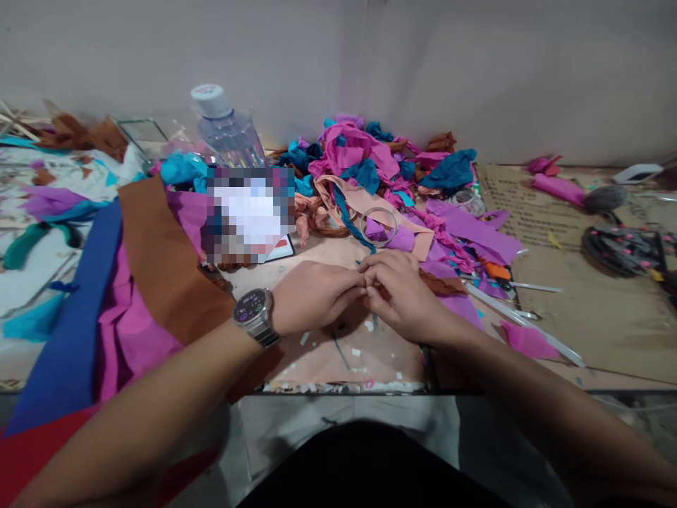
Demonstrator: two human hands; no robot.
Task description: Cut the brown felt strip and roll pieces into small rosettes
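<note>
Both hands meet over the middle of the table, fingertips touching. My left hand [322,291], with a watch [254,315] on its wrist, is closed in a pinch. My right hand [398,291] pinches against it, fingers curled. Whatever lies between the fingertips is hidden. A twisted teal strip [346,212] runs from the scrap pile down to just behind my right hand's fingers; I cannot tell whether it is held. Beyond the hands lies a clear ring [379,226], perhaps a tape roll, on a peach strip [388,204]. A thin dark strand [341,351] lies below the hands.
A heap of crumpled pink, teal and purple crepe-like scraps [360,152] lies against the wall. At left stand a bottle [230,134] and long brown [159,247] and blue [71,317] sheets. White sticks [529,324] and cardboard [592,282] lie at right.
</note>
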